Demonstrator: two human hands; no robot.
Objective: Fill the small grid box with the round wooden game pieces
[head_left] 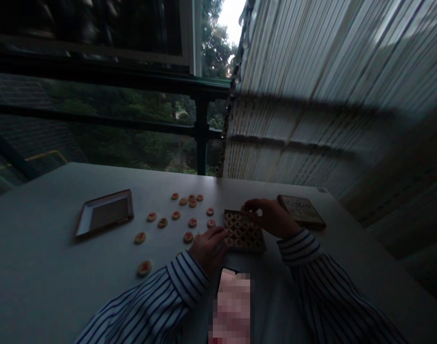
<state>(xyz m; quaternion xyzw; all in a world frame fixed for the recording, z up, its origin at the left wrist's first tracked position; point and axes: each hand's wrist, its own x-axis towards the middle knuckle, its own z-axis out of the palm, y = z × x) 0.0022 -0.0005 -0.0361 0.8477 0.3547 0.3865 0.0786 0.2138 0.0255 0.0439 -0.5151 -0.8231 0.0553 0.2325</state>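
Note:
Round wooden Chinese chess pieces fill a shallow box [263, 242] in rows, their characters facing up. At the box's left side is my left hand [209, 248], its curled fingers gripping the edge and covering part of the left column. My right hand [271, 216] reaches over the back right of the box. Between its thumb and fingertips it pinches a chess piece [244, 209] at the back edge, mostly hidden by the fingers. Loose pieces with red characters, such as one chess piece [144, 268], lie scattered on the table left of the box.
An open, shallow tray-like lid [105, 213] lies on the left of the white table [42, 267]. A flat printed box [301, 210] sits behind my right hand. In front of me lies a phone [228, 273], its screen blurred. A striped curtain [293, 95] and window railing stand beyond the table.

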